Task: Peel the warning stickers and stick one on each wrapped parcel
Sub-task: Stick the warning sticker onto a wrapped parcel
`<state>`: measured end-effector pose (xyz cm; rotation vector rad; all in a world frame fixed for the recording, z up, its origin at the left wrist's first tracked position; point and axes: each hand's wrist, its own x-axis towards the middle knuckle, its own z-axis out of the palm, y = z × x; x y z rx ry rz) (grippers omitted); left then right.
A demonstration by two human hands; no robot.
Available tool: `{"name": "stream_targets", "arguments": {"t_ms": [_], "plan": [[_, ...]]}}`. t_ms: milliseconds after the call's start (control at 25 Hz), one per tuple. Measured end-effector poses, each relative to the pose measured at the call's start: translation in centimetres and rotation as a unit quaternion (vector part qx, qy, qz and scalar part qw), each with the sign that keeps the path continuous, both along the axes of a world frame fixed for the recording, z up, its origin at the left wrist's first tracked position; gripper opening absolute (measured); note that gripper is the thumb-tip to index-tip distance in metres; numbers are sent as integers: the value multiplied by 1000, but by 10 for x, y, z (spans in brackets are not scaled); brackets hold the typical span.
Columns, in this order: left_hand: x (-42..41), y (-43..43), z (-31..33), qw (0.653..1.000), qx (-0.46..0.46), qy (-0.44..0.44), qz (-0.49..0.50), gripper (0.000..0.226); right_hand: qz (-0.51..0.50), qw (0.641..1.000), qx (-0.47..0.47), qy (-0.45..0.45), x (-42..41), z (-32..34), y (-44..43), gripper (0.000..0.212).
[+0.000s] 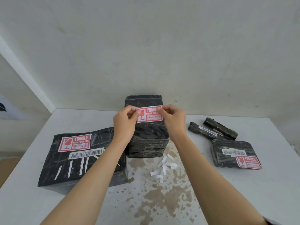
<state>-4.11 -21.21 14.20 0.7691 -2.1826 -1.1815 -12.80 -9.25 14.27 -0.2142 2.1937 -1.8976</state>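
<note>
Both hands are raised over the middle of the surface (243, 192), stretching one red warning sticker (148, 114) between them with its printed side toward the person. The left hand (125, 122) pinches the left edge between the thumb and curled fingers (132, 113). The right hand (173, 120) pinches the upper right corner the same way, and its fingers (164, 109) cover the end of the word FRAGILE. Gripping it at two ends keeps it taut and level, I'd say, so it can go down without a crease.

The sticker hangs right in front of the upper part of the tall parcel (147, 138), which stands upright. I cannot tell whether it touches the wrap yet. Both forearms reach straight forward, with the wrists turned in toward each other.

The large flat parcel (78, 166) on the left and the smaller parcel (233, 146) on the right each carry a red label, which is likely why they lie off to the sides. Two slim parcels (220, 128) at the far right show no red label. White backing strips (164, 168) lie scattered just in front of the tall parcel.
</note>
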Motion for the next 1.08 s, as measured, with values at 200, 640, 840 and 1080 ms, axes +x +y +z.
{"name": "stream_targets", "arguments": {"t_ms": [200,640,840,1080], "plan": [[-6,-14,-13,994,47,-100,20,19,4,997,74,-34,1,-12,-7,13],[-14,-17,-13,991,30,-132,12,39,-12,985,169,10,-3,-18,-10,19],[-11,-18,-8,989,41,-140,14,71,-7,987,160,1,-5,-17,-11,19],[-12,-21,-5,990,61,-128,12,69,0,986,164,1,-11,-11,-10,6]]}}
